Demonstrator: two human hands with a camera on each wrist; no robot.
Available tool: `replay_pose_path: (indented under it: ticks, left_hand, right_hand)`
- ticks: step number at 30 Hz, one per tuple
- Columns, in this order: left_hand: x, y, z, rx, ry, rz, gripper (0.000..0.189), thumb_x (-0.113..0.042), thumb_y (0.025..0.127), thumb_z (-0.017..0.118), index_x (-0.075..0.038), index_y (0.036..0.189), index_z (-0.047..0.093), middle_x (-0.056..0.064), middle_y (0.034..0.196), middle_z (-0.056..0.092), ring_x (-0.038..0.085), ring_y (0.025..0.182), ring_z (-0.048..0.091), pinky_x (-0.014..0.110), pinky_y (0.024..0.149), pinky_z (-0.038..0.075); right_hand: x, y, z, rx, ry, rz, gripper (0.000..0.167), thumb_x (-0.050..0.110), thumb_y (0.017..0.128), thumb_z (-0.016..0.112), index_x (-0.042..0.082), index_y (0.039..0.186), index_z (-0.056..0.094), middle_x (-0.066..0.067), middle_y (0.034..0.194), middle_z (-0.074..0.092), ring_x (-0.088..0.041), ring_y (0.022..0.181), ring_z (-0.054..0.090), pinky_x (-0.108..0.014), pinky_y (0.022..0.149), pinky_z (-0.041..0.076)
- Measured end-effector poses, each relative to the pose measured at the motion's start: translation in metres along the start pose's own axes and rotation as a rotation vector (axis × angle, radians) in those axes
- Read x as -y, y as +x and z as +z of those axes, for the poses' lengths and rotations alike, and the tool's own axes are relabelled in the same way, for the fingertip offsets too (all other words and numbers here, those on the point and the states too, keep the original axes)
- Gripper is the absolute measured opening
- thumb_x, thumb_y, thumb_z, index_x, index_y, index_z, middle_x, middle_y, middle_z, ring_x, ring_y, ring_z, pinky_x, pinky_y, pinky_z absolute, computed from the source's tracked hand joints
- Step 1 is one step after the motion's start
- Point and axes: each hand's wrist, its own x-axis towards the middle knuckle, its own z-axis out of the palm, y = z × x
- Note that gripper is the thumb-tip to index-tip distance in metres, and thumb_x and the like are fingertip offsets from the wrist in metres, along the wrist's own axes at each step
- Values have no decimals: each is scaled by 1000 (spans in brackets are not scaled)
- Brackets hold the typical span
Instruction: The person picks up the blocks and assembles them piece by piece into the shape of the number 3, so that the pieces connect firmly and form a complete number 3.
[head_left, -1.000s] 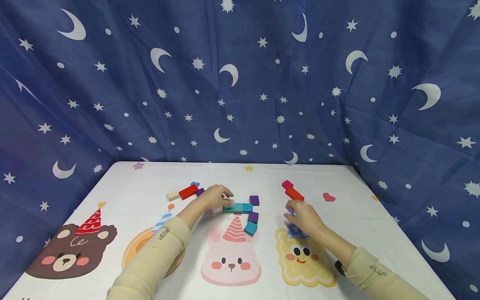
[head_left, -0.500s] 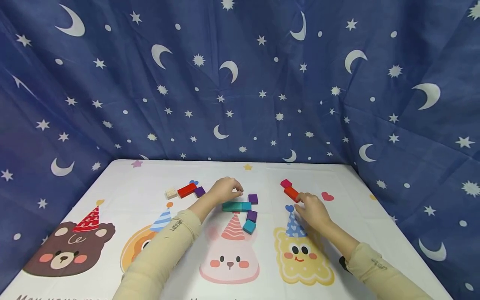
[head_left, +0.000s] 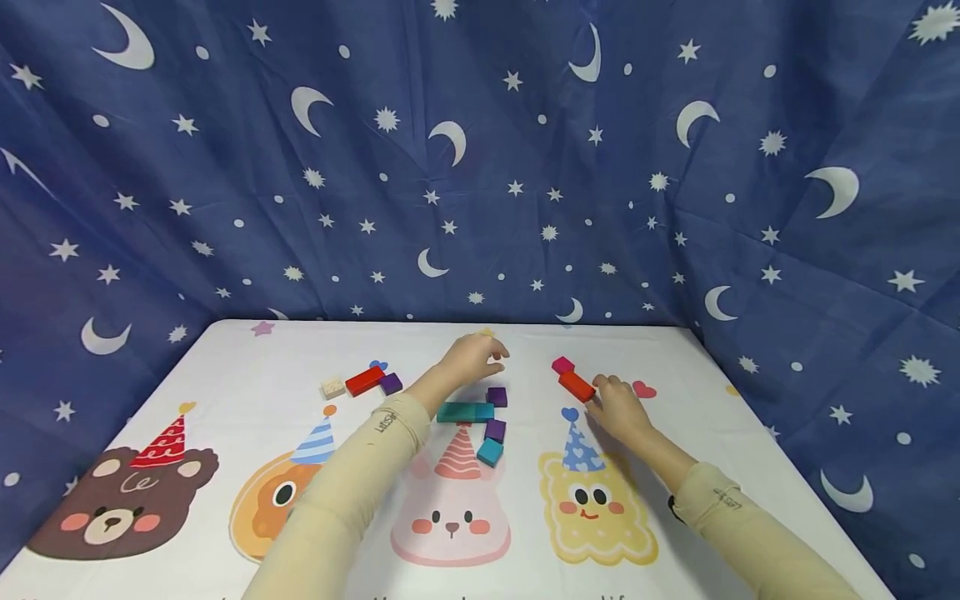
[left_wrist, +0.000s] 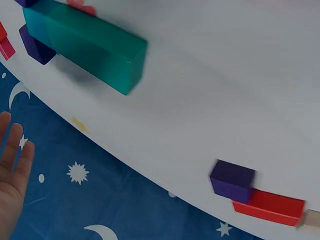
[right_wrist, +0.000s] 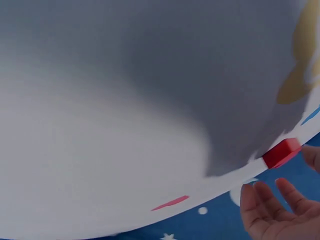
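My left hand (head_left: 472,358) hovers with loosely bent fingers, holding nothing, beyond a purple cube (head_left: 497,397). Near it lie a teal block (head_left: 456,412) joined end to end with a blue cube (head_left: 484,412), then a second purple cube (head_left: 495,430) and a lighter blue cube (head_left: 490,452). My right hand (head_left: 621,412) is beside a red block (head_left: 577,386), which touches a pink cube (head_left: 563,365). In the right wrist view the thumb is close to the red block (right_wrist: 282,153) and the fingers are spread apart from it; contact cannot be made out.
Farther left, a cream block (head_left: 333,388), a red block (head_left: 365,381) and a purple cube (head_left: 391,383) form a slanting row. A white tablecloth (head_left: 247,375) with printed cartoon figures covers the table. Behind it hangs a blue star-and-moon curtain (head_left: 480,167).
My left hand has moved right and away from me, off the teal block's left end. The right hand has shifted to the red block's right side. The blocks keep their arrangement.
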Motion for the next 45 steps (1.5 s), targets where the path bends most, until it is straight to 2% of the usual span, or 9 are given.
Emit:
replay_pose_path:
  ticks: [5,11,15,21,28,35,38,42,45]
  left_hand:
    - [-6,23,10,-18,-14,-3,23,-18,88,65,-11,110,70,3,104,71,18,100,64,33,90,50]
    - [-21,40,26,-22,6,-4,27,-21,90,64,-13,115,68,2,104,71,17,97,64,29,87,51]
    - [-33,51,36,42,9,4,36,-21,92,60,-14,128,59,3,121,65,17,112,60,29,98,47]
    - [-44,71,52,132,54,-7,47,-12,97,48,-22,142,43,3,146,43,20,135,40,35,111,35]
    - [-51,88,60,233,135,8,65,5,90,50,-30,144,39,-4,154,31,19,145,22,47,114,28]
    - [-51,84,68,357,166,-27,57,-5,96,47,-33,144,37,-8,154,29,16,146,18,47,116,23]
    - [-52,82,70,369,189,-24,52,-10,97,45,-33,143,39,-9,152,34,15,144,22,45,116,22]
    - [-53,83,70,296,192,-31,47,-12,95,52,-30,138,48,-6,142,48,16,134,41,42,111,34]
    - [-54,85,69,242,139,-38,41,-9,90,60,-24,128,60,-3,128,59,16,117,55,36,102,43]
  right_hand:
    - [-5,14,3,63,19,24,42,18,80,72,-9,109,57,-25,95,62,-35,78,59,-48,78,52]
    - [-8,29,11,175,75,69,48,23,82,71,-9,114,55,-23,101,61,-31,84,58,-47,86,51]
    - [-15,35,14,221,103,58,47,24,81,72,-9,112,57,-20,97,62,-28,84,56,-46,86,50]
    - [-22,34,16,222,156,-11,47,25,76,76,-8,105,60,-19,93,63,-27,81,56,-45,81,50]
    - [-16,32,16,206,196,76,40,29,79,72,-3,97,55,-10,76,56,-21,69,51,-32,65,45]
    - [-14,33,23,199,193,95,34,27,81,70,0,90,51,-8,72,52,-21,68,50,-30,63,41]
    - [-14,35,23,189,173,94,32,25,81,70,1,89,51,-8,73,53,-22,68,50,-30,63,40]
    - [-17,39,19,180,178,89,29,22,81,71,1,88,52,-9,71,53,-21,66,49,-28,60,38]
    - [-20,38,15,180,227,122,26,20,81,71,0,86,54,-9,71,54,-21,67,49,-28,61,38]
